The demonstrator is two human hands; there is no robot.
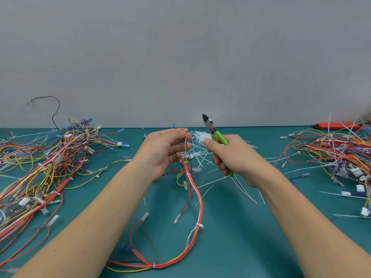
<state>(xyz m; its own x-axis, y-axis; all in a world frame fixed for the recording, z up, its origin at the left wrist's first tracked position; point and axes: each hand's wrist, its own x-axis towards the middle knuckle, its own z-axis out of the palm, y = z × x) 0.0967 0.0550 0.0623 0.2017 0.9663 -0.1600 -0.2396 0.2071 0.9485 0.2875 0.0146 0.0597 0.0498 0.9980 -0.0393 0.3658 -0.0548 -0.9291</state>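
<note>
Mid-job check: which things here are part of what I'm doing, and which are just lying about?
In hand: wire harness, pinched by the left hand; green-handled cutters, gripped by the right hand.
Lying about: left harness pile; right harness pile; loose white cable ties behind the hands; red tool at far right.

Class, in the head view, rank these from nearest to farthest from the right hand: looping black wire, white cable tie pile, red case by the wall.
1. white cable tie pile: centre, just beyond the right hand.
2. red case: far right, against the wall.
3. looping black wire: far left, sticking up.
</note>
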